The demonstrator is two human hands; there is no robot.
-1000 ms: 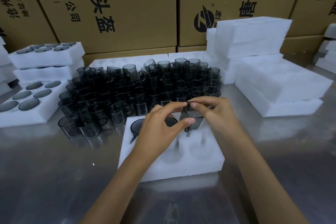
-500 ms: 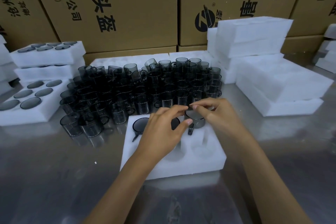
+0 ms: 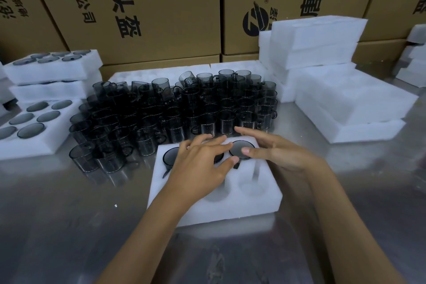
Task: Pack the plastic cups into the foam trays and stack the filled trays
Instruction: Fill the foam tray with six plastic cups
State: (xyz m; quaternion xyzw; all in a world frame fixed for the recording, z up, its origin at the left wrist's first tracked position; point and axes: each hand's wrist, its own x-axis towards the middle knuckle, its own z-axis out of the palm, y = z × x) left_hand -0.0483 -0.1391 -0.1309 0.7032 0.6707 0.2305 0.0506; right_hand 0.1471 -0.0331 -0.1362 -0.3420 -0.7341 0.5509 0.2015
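Foam tray (image 3: 230, 210) at centre holds three cups, near row empty; both hands (image 3: 202, 166) (image 3: 276, 152) spread flat, gripping nothing; cup pile (image 3: 175, 110) remains.

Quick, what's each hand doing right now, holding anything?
Left hand: open, fingers spread over the foam tray, holding nothing.
Right hand: open, straight fingers around the seated cup, thumb on its rim, not gripping it.

Two bare forearms enter from the bottom edge, no sleeves, gloves, watch or rings in view, left hand (image 3: 202, 163) and right hand (image 3: 279, 152) both with short, unpainted nails (upper arms are cut off by the frame, so any clothing there can't be told).
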